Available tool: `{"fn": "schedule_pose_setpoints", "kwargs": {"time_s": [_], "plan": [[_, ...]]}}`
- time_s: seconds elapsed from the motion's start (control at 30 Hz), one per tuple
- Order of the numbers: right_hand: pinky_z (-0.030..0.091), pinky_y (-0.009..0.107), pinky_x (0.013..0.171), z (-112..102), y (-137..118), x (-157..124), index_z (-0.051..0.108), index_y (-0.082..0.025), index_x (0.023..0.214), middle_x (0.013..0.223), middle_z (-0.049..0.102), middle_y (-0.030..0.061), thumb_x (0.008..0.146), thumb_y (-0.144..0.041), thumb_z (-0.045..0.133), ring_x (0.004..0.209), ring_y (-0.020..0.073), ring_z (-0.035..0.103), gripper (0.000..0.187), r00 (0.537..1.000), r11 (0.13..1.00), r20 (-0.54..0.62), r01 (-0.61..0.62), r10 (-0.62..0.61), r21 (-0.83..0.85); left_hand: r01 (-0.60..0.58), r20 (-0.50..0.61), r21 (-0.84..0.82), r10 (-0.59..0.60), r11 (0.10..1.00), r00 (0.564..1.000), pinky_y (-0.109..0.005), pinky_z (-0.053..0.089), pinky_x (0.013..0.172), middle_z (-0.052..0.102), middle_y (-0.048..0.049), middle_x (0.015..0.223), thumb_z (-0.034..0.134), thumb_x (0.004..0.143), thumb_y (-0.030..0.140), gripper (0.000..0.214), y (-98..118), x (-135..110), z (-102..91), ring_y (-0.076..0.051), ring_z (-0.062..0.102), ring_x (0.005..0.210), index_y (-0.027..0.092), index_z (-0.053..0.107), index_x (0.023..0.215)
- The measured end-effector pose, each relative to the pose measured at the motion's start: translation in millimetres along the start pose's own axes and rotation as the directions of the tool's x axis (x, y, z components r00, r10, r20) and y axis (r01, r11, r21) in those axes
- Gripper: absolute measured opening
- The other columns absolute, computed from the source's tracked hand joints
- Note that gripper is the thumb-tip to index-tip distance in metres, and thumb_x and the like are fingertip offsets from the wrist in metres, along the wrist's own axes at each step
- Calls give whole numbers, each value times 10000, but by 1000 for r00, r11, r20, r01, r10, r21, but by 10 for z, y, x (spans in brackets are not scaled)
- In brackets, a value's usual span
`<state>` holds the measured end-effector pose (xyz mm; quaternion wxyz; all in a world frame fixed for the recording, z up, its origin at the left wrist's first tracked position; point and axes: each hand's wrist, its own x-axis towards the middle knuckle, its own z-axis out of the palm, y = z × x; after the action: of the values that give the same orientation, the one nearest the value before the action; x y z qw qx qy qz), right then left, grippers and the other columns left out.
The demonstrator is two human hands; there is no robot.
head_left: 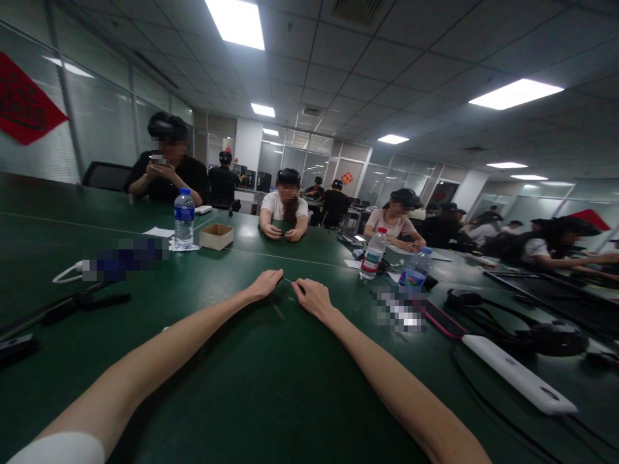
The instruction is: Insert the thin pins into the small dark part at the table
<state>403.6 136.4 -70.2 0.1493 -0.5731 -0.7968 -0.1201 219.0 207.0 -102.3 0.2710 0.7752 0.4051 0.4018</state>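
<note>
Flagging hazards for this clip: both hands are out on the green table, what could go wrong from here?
1. The thin thing between the left hand and right hand is too small to make out; it could get lost on the dark table.
2. A rightward sweep of the right hand might tip the upright water bottle.
3. The black cables beside the white power bank could snag a forearm.

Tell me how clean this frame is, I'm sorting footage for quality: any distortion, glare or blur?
Head view: wide-angle distortion bows the table; the ceiling light is blown out white; the left hand and right hand look sharp; pixelated patches lie on the table.
</note>
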Motion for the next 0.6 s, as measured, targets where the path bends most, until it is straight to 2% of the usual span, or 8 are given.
{"fn": "schedule_pose_setpoints", "kwargs": {"time_s": [0.13, 0.3, 0.4, 0.6], "plan": [[364, 235, 653, 5, 11, 5, 623, -251, 954, 929, 651, 34, 925, -558, 171, 794, 153, 582, 547, 998, 999, 50, -38, 39, -22, -34, -15, 156, 36, 987, 999, -261, 288, 597, 577, -45, 680, 240, 897, 486, 498, 29, -14, 46, -160, 491, 641, 169, 549, 671], [373, 264, 704, 3, 17, 7, 647, -263, 939, 951, 663, 35, 913, -566, 190, 827, 177, 586, 549, 995, 997, 76, -62, 66, -45, -53, 38, 349, 42, 936, 998, -256, 331, 675, 615, -62, 816, 222, 917, 445, 458, 65, -42, 67, -171, 538, 745, 171, 574, 813], [370, 255, 693, -16, 11, 3, 652, -259, 944, 947, 667, 40, 912, -563, 198, 816, 175, 587, 547, 997, 998, 65, -33, 37, -58, -71, 78, 319, 49, 945, 996, -247, 333, 651, 606, -37, 761, 214, 917, 418, 460, 53, -40, 34, -152, 520, 689, 165, 569, 770], [363, 238, 648, -64, -3, -14, 655, -244, 943, 927, 672, 53, 916, -552, 206, 772, 162, 592, 546, 998, 994, 44, 47, -42, -101, -87, 123, 97, 75, 991, 990, -234, 315, 592, 522, 8, 599, 240, 886, 386, 447, 25, -12, -41, -125, 467, 604, 153, 546, 660]]}}
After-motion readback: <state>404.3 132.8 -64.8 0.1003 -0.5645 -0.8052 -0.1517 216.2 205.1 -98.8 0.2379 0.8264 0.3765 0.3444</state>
